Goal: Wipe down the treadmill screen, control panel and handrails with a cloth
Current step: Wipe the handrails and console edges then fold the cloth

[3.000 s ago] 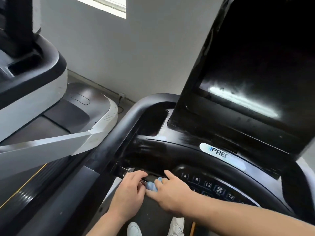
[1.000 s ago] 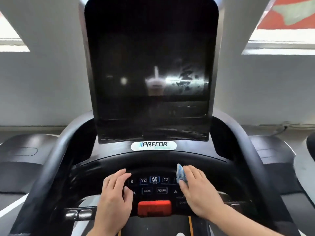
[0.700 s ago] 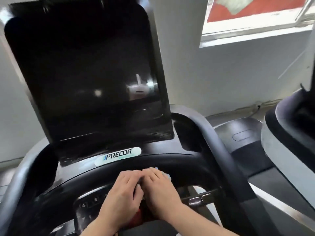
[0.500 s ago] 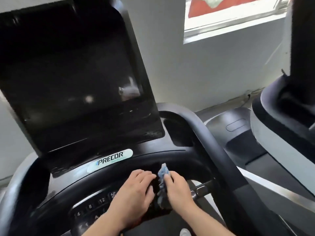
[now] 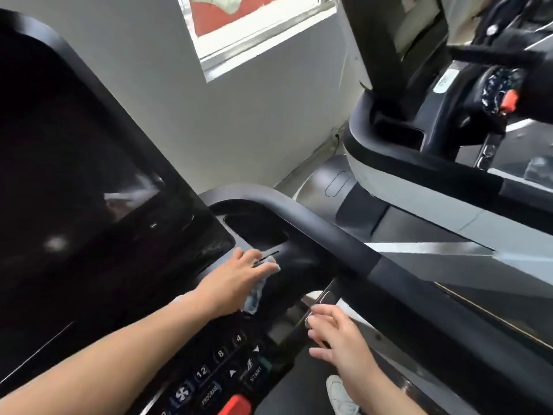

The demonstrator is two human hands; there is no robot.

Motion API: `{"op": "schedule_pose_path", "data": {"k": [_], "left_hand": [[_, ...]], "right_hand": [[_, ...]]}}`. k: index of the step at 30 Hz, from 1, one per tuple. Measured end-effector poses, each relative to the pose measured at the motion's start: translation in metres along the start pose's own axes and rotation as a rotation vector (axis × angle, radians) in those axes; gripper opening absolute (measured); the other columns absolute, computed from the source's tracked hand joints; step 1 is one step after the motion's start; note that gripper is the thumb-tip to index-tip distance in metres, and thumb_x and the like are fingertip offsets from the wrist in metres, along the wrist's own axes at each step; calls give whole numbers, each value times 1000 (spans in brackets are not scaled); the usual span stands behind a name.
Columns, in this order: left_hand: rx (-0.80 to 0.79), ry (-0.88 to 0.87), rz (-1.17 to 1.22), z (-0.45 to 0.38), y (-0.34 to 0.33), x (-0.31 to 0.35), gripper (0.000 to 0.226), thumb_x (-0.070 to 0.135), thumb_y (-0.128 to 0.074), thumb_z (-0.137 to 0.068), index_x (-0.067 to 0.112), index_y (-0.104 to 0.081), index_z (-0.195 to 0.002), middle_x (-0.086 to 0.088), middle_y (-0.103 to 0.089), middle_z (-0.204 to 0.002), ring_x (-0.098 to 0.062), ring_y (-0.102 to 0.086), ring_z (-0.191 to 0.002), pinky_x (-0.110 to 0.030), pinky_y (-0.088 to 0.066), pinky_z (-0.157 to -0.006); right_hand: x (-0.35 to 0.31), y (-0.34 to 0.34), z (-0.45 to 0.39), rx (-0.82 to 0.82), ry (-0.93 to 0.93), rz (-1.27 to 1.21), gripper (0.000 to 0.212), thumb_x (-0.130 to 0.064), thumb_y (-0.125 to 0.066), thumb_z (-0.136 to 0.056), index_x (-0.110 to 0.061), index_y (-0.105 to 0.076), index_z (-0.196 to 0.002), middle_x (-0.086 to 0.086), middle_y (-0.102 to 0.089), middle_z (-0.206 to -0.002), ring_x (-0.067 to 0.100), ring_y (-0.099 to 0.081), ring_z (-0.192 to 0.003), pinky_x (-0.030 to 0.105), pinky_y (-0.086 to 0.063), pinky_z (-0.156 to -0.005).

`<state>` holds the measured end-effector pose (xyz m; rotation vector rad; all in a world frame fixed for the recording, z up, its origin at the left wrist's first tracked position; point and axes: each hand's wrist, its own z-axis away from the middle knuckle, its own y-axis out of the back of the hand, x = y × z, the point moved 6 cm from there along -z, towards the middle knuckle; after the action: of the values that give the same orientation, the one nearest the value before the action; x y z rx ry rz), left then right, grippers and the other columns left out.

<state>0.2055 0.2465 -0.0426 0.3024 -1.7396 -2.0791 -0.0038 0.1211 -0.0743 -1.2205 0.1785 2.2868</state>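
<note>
Left hand: the person's left hand [image 5: 236, 283] lies flat, fingers stretched forward, pressing the crumpled pale-blue cloth [image 5: 259, 287] onto the glossy black console surface [image 5: 296, 262]; a flat palm likely spreads pressure over more of the cloth.

Cloth: mostly hidden under that palm, with a corner showing beyond the fingertips and a fold hanging below the wrist side, at the right end of the console, just beside the recessed black cup-holder pocket [image 5: 254, 230].

Right hand: the right hand [image 5: 335, 335] is spread with fingers relaxed, holding nothing; its fingertips touch the short silver-and-black grip bar [image 5: 321, 298], probably to steady the body while leaning right.

Control panel: the dark keypad with numbered buttons [image 5: 220, 359] and the red stop tab [image 5: 235, 405] sit below the left forearm, uncovered by cloth.

Screen: the large dark tilted display [image 5: 74, 187] stands to the left, apart from both hands.

Handrail: the thick matte-black right side rail [image 5: 353, 250] runs just beyond the cloth, a reasonable next surface.

Beyond: a neighbouring grey-and-black treadmill [image 5: 419, 163] stands further right.
</note>
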Motion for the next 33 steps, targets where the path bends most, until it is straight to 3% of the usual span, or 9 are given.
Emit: {"op": "schedule_pose_path", "data": {"k": [3, 6, 9, 12, 16, 18, 23, 28, 33], "left_hand": [[1, -421, -450, -25, -8, 13, 55, 19, -73, -78, 37, -60, -128, 2, -45, -153, -32, -43, -131, -47, -45, -105], [-47, -753, -351, -36, -25, 33, 17, 22, -52, -97, 22, -69, -97, 3, -67, -118, -26, -58, -123, -39, -41, -111], [-259, -919, -458, -31, -75, 24, 27, 26, -52, -103, 20, -74, -117, 4, -70, -129, -21, -51, -139, -38, -28, -124], [-368, -953, -580, -48, -86, 18, 47, 42, -40, -106, 26, -60, -145, 7, -52, -156, -16, -30, -154, -39, -9, -130], [-303, -780, -593, -91, -84, 27, 54, 43, -40, -104, 26, -48, -155, 7, -35, -167, -15, -14, -160, -48, -1, -130], [-325, -757, -604, -84, -90, 28, 57, 44, -40, -102, 23, -47, -155, 5, -36, -167, -17, -15, -160, -53, -6, -129], [-393, -1070, -612, -56, -81, 33, 49, 46, -40, -104, 25, -57, -146, 6, -50, -158, -17, -25, -156, -48, -9, -128], [-294, -798, -604, -97, -87, 35, 56, 45, -37, -100, 24, -54, -150, 7, -45, -162, -17, -19, -159, -55, -10, -127], [-401, -1111, -510, -55, -94, 44, 38, 46, -49, -100, 23, -72, -119, 4, -68, -135, -20, -40, -147, -48, -14, -128]], "right_hand": [[26, 24, 19, 82, -30, 106, 38, -49, -76, -57, -42, -76, -95, 2, -75, -97, 18, -69, -87, 43, -60, -87], [51, 37, 32, 108, -77, 164, 41, -55, -71, -56, -46, -72, -96, -3, -70, -72, 11, -67, -70, 44, -55, -96], [50, 19, 31, 74, 50, 305, 26, -42, -73, -81, -46, -67, -106, -17, -70, -107, -9, -63, -92, 16, -46, -92], [44, -17, 6, 51, 368, 854, 45, -44, -58, -96, -40, -54, -141, -27, -41, -154, -6, -41, -139, 17, -36, -113], [50, -39, -35, 76, 607, 1244, 57, -51, -51, -97, -20, -64, -142, 2, -59, -151, 20, -52, -144, 43, -33, -122], [54, -38, -43, 51, 633, 1305, 54, -50, -50, -100, -18, -67, -140, 4, -60, -151, 22, -49, -146, 46, -24, -119], [63, -33, -48, 67, 717, 1362, 48, -47, -53, -99, -22, -69, -136, 0, -61, -149, 21, -47, -147, 45, -26, -119], [67, -32, -54, 90, 764, 1338, 44, -47, -53, -100, -24, -67, -134, -2, -60, -150, 20, -42, -150, 45, -29, -120], [59, -26, -49, 95, 785, 1351, 40, -48, -46, -106, -27, -65, -135, -4, -59, -149, 19, -41, -150, 46, -38, -121]]}}
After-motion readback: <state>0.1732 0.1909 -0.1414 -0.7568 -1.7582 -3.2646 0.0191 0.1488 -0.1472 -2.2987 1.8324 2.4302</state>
